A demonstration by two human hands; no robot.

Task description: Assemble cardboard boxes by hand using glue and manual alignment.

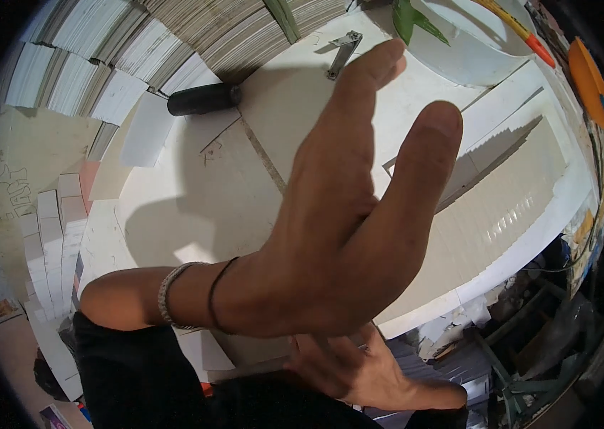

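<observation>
My left hand [345, 236] is raised over the white table [245, 179], large in the middle of the view. Its thumb stands apart from the stretched fingers, and nothing is in it. A braided bracelet [166, 293] and a dark band circle the wrist. Lower down, close to my body at the table's near edge, is my right hand [359, 372]. Its fingers are partly behind my left hand and blurred, so their grip is hidden. Beyond the left fingertips lies a metal nail clipper [345, 53]. A black cylinder [204, 99] rests farther left.
Tall stacks of paper sheets [116, 43] line the far left. At the far right stands a white round tub [459, 53], with a green leaf-shaped piece [408, 21] and a yellow-and-red stick [523, 36] by its rim. Overlapping pale sheets [495, 214] spread along the right side.
</observation>
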